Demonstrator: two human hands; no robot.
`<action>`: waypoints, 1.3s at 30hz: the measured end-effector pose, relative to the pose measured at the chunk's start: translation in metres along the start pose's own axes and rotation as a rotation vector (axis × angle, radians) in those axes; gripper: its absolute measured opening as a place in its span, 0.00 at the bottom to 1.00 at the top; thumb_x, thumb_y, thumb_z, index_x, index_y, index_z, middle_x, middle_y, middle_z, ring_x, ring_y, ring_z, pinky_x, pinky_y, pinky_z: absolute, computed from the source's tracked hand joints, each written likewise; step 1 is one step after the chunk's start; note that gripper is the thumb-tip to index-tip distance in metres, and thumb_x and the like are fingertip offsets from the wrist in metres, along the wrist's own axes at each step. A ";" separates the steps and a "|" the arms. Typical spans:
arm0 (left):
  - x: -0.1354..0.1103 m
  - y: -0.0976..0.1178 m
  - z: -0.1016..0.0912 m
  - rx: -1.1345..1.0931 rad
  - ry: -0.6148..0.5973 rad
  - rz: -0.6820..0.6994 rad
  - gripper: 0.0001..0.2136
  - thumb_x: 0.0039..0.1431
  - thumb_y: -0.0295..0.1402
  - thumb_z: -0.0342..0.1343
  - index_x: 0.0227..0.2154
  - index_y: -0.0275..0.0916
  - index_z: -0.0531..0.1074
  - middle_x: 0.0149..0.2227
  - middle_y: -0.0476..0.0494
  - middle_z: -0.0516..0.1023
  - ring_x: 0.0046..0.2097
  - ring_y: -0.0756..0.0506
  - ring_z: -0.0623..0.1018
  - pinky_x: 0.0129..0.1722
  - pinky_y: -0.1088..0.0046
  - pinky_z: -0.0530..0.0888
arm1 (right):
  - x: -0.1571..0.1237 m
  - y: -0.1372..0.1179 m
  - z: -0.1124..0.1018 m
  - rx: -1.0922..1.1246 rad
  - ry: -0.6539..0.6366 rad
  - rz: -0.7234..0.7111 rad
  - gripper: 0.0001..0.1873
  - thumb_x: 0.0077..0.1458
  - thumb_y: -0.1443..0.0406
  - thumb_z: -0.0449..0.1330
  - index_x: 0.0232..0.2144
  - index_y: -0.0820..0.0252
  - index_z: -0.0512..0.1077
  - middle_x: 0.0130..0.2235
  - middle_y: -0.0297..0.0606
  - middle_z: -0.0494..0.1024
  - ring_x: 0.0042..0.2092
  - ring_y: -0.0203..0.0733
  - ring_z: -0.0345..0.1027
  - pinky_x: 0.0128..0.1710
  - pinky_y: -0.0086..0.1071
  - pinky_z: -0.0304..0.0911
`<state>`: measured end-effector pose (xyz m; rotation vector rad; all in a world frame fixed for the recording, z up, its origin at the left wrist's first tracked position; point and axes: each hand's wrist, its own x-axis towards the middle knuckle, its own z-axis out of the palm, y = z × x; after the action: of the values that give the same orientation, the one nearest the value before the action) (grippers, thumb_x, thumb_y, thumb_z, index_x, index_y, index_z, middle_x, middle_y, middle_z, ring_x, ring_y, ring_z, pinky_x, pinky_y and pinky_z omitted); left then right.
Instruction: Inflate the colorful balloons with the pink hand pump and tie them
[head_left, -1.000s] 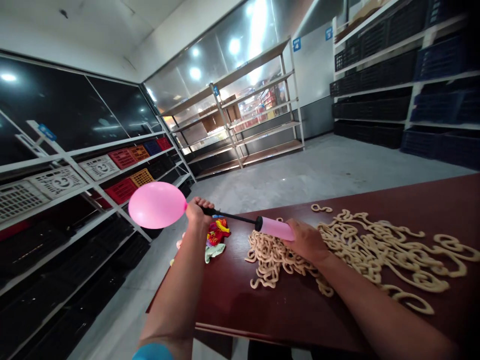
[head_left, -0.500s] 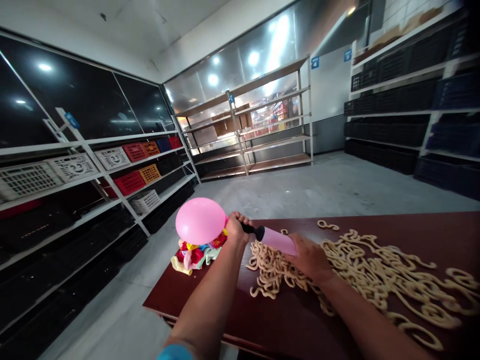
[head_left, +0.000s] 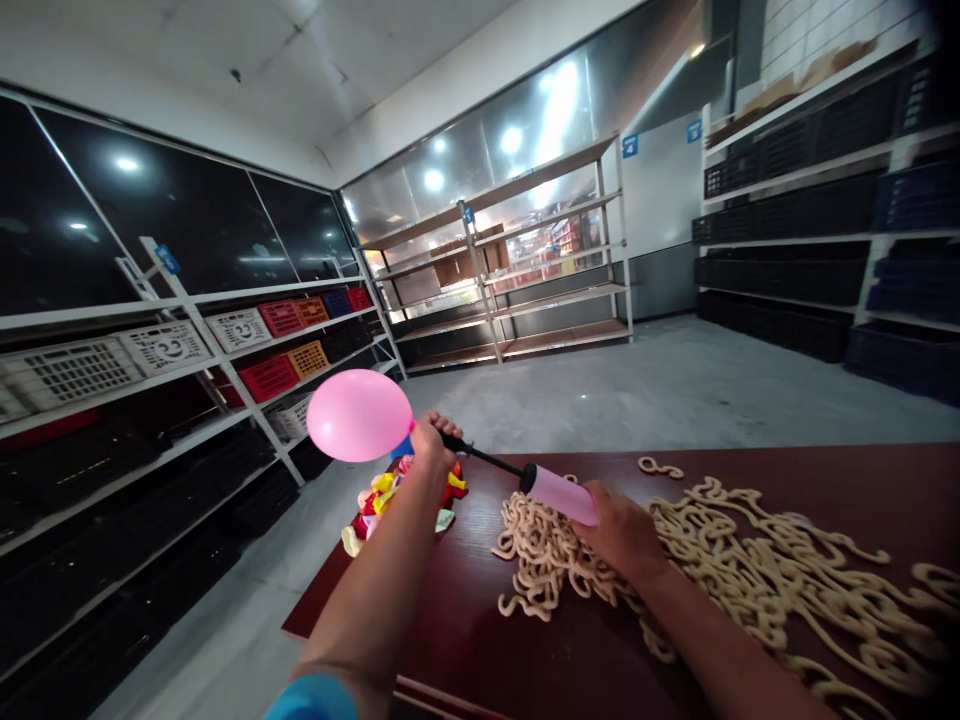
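Note:
A pink balloon [head_left: 360, 415], round and partly filled with air, sticks out to the left of my left hand [head_left: 435, 442]. That hand is closed round the black end of a hand balloon pump [head_left: 559, 492], where the balloon's neck meets it. Out of the pink barrel runs a thin black rod toward my left fingers. My right hand [head_left: 619, 530] is wrapped round the barrel's other end. Under my left forearm lies a heap of limp balloons [head_left: 384, 492] in several colours. Below the pump, curly beige strands [head_left: 540, 550] are piled on the dark red table [head_left: 480, 620].
More beige strands [head_left: 795, 580] spread over the table's right side. White shelving with crates [head_left: 169, 345] stands at the left. Metal racks [head_left: 562, 330] stand by the back wall, and shelves of dark crates [head_left: 780, 270] at the right. Grey floor [head_left: 585, 385] lies beyond the table.
My left hand and the balloon have moved left, away from the right hand, drawing the black rod out of the barrel. My right hand stays nearly in place. The view has shifted slightly.

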<state>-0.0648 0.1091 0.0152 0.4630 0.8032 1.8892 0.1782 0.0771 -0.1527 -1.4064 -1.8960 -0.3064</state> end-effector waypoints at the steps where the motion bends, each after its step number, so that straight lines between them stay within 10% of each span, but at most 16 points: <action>1: -0.004 -0.014 -0.001 -0.003 0.005 -0.030 0.08 0.43 0.21 0.44 0.20 0.39 0.51 0.16 0.57 0.47 0.15 0.55 0.54 0.17 0.77 0.53 | -0.001 -0.001 0.000 0.003 -0.012 -0.002 0.11 0.45 0.63 0.57 0.35 0.57 0.66 0.30 0.38 0.73 0.32 0.45 0.68 0.31 0.34 0.57; 9: -0.038 -0.078 0.004 -0.013 0.037 -0.135 0.08 0.42 0.22 0.44 0.20 0.39 0.51 0.16 0.56 0.46 0.15 0.54 0.53 0.17 0.76 0.55 | -0.003 -0.006 -0.004 0.064 -0.027 -0.026 0.13 0.46 0.61 0.57 0.36 0.57 0.66 0.32 0.37 0.74 0.34 0.44 0.68 0.32 0.33 0.57; 22: 0.008 0.035 0.004 0.066 0.016 0.025 0.09 0.40 0.19 0.43 0.20 0.39 0.50 0.16 0.56 0.47 0.15 0.54 0.54 0.17 0.76 0.55 | 0.004 0.003 0.000 0.084 0.045 -0.056 0.15 0.44 0.64 0.57 0.38 0.59 0.66 0.33 0.37 0.73 0.35 0.43 0.67 0.34 0.31 0.55; 33: -0.034 -0.076 0.002 0.002 0.051 -0.137 0.08 0.42 0.22 0.44 0.20 0.39 0.51 0.15 0.56 0.47 0.15 0.54 0.54 0.17 0.76 0.55 | -0.005 -0.003 0.004 0.047 0.010 -0.050 0.14 0.43 0.63 0.57 0.36 0.59 0.66 0.30 0.37 0.73 0.32 0.41 0.67 0.31 0.31 0.53; 39: -0.030 -0.047 0.004 0.012 0.026 -0.116 0.08 0.41 0.21 0.44 0.20 0.39 0.51 0.15 0.56 0.46 0.15 0.54 0.54 0.17 0.76 0.56 | -0.001 0.001 0.000 0.101 0.035 -0.068 0.17 0.45 0.63 0.57 0.40 0.59 0.66 0.33 0.37 0.74 0.35 0.42 0.67 0.33 0.31 0.55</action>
<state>-0.0187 0.0972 -0.0145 0.3921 0.8414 1.7871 0.1794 0.0771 -0.1541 -1.2644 -1.9062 -0.2632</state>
